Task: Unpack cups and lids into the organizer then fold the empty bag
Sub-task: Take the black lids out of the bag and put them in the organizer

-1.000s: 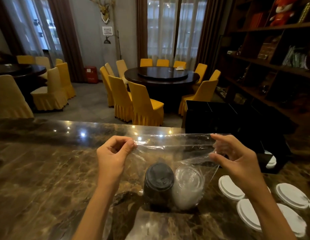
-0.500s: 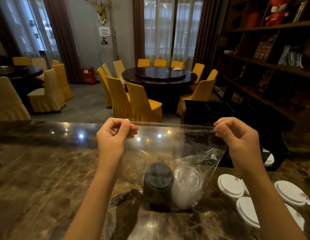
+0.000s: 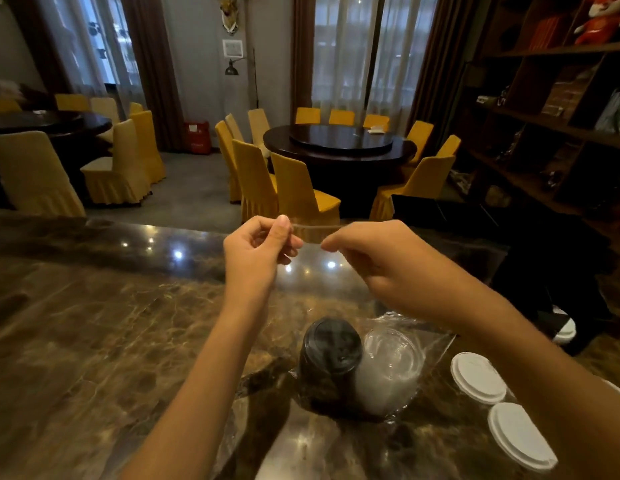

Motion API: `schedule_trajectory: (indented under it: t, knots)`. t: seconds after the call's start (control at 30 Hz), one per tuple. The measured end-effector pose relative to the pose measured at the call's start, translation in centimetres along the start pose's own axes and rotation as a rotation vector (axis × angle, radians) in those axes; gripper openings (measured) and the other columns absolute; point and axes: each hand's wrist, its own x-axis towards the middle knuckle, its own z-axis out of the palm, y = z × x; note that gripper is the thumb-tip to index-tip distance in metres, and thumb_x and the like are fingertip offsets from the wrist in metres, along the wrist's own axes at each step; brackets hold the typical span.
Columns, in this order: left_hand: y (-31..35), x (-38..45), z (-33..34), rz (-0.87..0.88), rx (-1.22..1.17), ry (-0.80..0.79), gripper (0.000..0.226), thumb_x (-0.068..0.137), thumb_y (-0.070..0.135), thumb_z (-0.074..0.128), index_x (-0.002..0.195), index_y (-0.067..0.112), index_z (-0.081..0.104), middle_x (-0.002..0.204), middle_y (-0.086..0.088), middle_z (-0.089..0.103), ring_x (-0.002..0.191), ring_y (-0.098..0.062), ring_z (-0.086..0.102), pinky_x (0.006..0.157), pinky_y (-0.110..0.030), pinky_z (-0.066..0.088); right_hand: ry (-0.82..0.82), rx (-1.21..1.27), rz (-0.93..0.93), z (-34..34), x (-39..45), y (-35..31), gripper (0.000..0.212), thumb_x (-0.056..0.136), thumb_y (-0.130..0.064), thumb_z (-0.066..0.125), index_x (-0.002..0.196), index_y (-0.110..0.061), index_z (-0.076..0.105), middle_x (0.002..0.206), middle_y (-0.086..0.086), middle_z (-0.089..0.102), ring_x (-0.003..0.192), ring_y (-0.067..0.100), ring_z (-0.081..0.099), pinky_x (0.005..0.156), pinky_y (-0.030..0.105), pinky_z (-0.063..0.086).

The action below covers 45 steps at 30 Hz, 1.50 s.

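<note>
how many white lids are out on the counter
3 in view: one white lid right of the bag, one nearer the camera, one by the black organizer. The right arm may hide more.

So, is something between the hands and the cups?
Yes: the clear bag encloses the black stack and the clear stack. The left hand and right hand pinch its top edge, which looks closed.

Both forearms reach forward, raised. The left hand [image 3: 258, 249] and right hand [image 3: 374, 259] sit close together, fingers curled, each pinching between thumb and fingertips.
</note>
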Motion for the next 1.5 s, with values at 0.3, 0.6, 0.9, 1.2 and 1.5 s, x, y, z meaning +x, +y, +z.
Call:
schedule_trajectory:
  t: [0.3, 0.6, 0.9, 1.2, 1.5]
  knots:
    - [0.9, 0.1, -0.2, 0.015, 0.043, -0.020, 0.023, 0.098, 0.028, 0.061, 0.088, 0.010, 0.072, 0.078, -0.005, 0.076, 0.076, -0.020, 0.071, 0.072, -0.033, 0.059, -0.916, 0.094, 0.335, 2.4, 5.7, 3.7, 0.032, 0.095, -0.011, 0.058, 0.125, -0.019, 0.065, 0.113, 0.006, 0.072, 0.085, 0.023, 0.075, 0.066, 0.029, 0.063]
    - [0.5, -0.4, 0.3, 0.071, -0.013, -0.079, 0.019, 0.095, 0.027, 0.064, 0.086, 0.012, 0.073, 0.078, -0.003, 0.077, 0.070, -0.006, 0.069, 0.064, -0.017, 0.052, -1.172, -0.433, 0.133, 10.7, 7.8, 4.3, 0.045, 0.093, -0.030, 0.063, 0.128, -0.003, 0.054, 0.129, 0.013, 0.058, 0.112, 0.031, 0.061, 0.095, 0.044, 0.054]
    - [-9.2, -1.9, -3.7, -0.324, 0.065, 0.064, 0.023, 0.101, 0.003, 0.046, 0.100, 0.014, 0.066, 0.086, -0.010, 0.073, 0.063, -0.009, 0.068, 0.059, -0.023, 0.055, -1.116, 0.078, 0.436, 12.8, 6.6, 8.1, 0.038, 0.084, -0.045, 0.073, 0.108, -0.018, 0.060, 0.100, -0.004, 0.066, 0.089, 0.014, 0.065, 0.075, 0.028, 0.057]
    - [-15.0, -6.5, -4.9, -0.764, 0.256, -0.462, 0.067, 0.079, -0.002, 0.068, 0.138, 0.022, 0.048, 0.120, -0.004, 0.060, 0.094, -0.013, 0.065, 0.071, -0.028, 0.056, -1.217, 0.369, 0.448, 14.0, 6.1, 10.9, 0.018, 0.090, -0.046, 0.065, 0.107, -0.043, 0.057, 0.112, -0.009, 0.066, 0.095, 0.008, 0.069, 0.071, 0.017, 0.056]
    - [-16.5, -8.9, -3.5, -0.358, 0.528, -0.624, 0.111, 0.055, 0.036, 0.088, 0.143, 0.054, 0.022, 0.125, 0.008, 0.048, 0.112, -0.016, 0.036, 0.098, -0.031, 0.042, -1.247, 0.375, 0.440, 15.2, 5.4, 12.3, 0.085, 0.076, -0.069, 0.062, 0.145, -0.021, 0.043, 0.138, 0.003, 0.059, 0.120, 0.019, 0.060, 0.095, 0.027, 0.053]
